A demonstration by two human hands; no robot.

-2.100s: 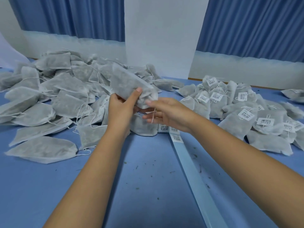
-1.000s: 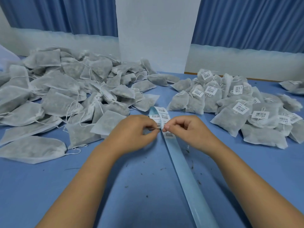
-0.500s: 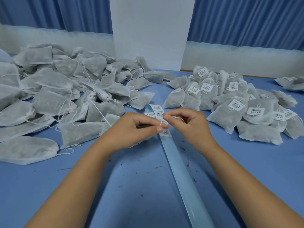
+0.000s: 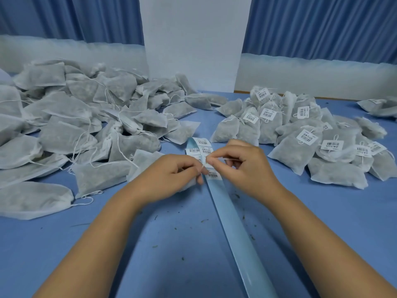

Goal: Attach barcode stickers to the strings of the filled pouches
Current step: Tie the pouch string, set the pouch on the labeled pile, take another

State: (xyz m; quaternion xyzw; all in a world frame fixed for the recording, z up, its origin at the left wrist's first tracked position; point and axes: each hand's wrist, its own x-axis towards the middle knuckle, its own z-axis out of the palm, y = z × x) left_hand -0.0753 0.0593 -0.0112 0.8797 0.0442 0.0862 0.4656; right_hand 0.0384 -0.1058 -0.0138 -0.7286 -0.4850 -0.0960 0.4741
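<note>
A filled grey-white pouch lies on the blue table, partly under my left hand. That hand pinches the pouch's thin white string between thumb and forefinger. My right hand meets it fingertip to fingertip and pinches a white barcode sticker at the string. Both hands work over the pale blue sticker strip, whose far end carries several barcode stickers. Whether the sticker is fully off the strip is hidden by my fingers.
A large heap of pouches without stickers covers the left of the table. Pouches with barcode tags are piled on the right. A white panel and blue curtains stand behind. Small dry crumbs lie beside the strip.
The pouch held up in the air earlier now lies on the table. Both hands have come down to the strip's far end and meet at the string and a sticker.
</note>
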